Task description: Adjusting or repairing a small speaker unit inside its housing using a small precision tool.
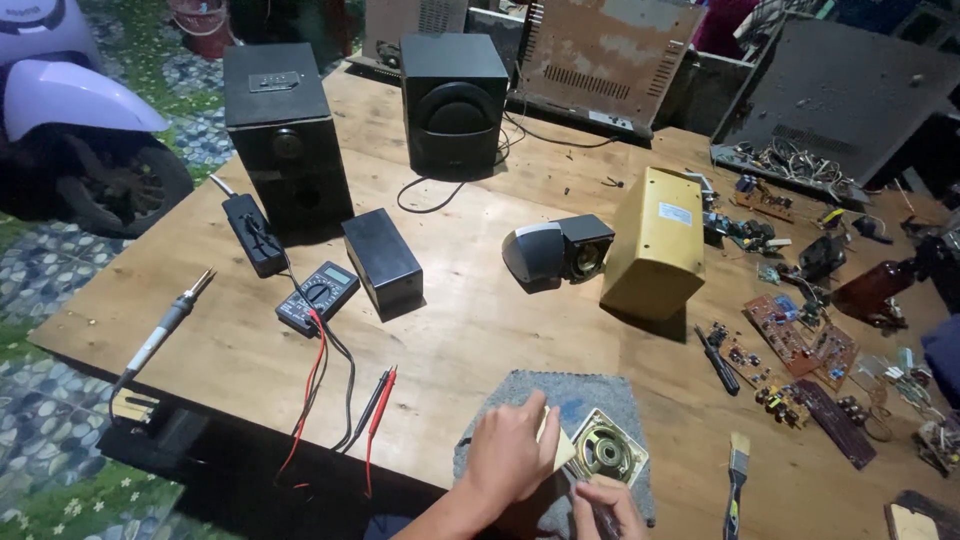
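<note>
- While the left hand (512, 450) lies flat with fingers together on the grey felt mat (520, 395) at six o'clock on the wooden table (470, 310), it presses the cream edge of the small square speaker driver (608, 453); that driver sits on the mat, cone up, just at three o'clock of the hand;
- right hand (603, 508) comes in at the bottom edge, fingers curled around a thin dark tool (606, 522), touching the driver's near corner; what kind of tool, I cannot tell;
- flat paintbrush with pale bristles (737, 475) lies at three o'clock of the mat; black screwdriver (717, 360) further up;
- yellow speaker cabinet (655, 240) and grey-and-black small speaker (555, 250) stand at twelve o'clock of the hands, just beside each other;
- black multimeter (318, 296) with red and black leads lies at ten o'clock, next to a black rectangular box (382, 262);
- soldering iron (165, 325) hangs over the table's nine o'clock edge;
- two tall black speaker boxes (285, 130) stand at the far side;
- brown circuit boards (800, 345) are scattered at two o'clock.
</note>
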